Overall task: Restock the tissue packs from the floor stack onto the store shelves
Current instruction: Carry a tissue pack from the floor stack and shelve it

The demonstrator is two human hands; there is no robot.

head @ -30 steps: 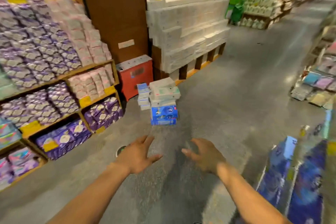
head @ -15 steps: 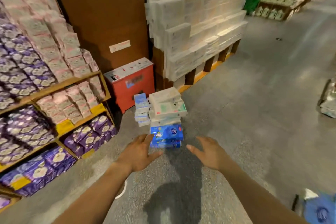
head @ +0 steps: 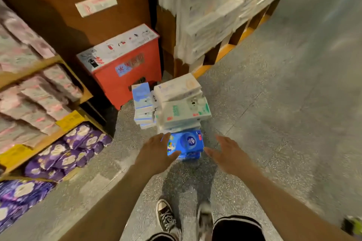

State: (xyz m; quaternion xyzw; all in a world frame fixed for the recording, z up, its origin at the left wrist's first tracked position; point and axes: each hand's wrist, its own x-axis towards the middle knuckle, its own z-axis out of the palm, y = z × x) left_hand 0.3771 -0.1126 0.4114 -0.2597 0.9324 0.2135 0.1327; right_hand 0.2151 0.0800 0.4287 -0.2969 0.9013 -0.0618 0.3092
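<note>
Floor stack [head: 182, 107] should be gripped low, at blue pack [head: 187, 143], w/ both sides pressed evenly; left hand [head: 154, 152] & right hand [head: 227, 152] are spread, nothing held.

Shop aisle corner around a red floor cabinet with a white printed top [head: 125, 76].
Behind it rises a brown wooden wall panel [head: 58, 11] bearing a small white label [head: 96, 3]; right of it, a yellow-edged wooden pallet [head: 225, 52] carries tall white plastic-wrapped stacks [head: 205, 15]. Left of it stands a light wooden shelf unit [head: 39, 67] with yellow edge tags [head: 69, 120]. Grey speckled floor [head: 284, 113] spreads in front and rightward, with pale glare.
</note>
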